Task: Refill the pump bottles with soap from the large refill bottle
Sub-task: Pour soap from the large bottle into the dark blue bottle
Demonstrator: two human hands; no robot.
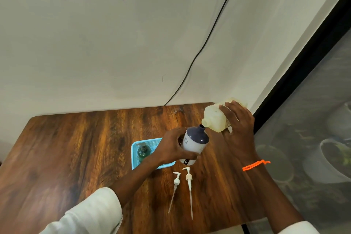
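We are mid-pour: our right hand (237, 119) wraps the tipped refill bottle (216, 118), spout at the neck of the white bottle (194, 143) gripped by our left hand (171, 147) — two pumps (182, 186) lie nearer, unfitted; the green bottle (143, 151) in the tray (134, 157) keeps its pump.

We cannot see the far side of the refill bottle (216, 118), covered by our right hand (239, 129). Our left hand (173, 147) hides the white bottle's (194, 143) left side and part of the blue tray (135, 155). The label reads only "JOY". Both sleeves are cut off at the near edge. The pots (330, 159) behind the mesh on the right are blurred.
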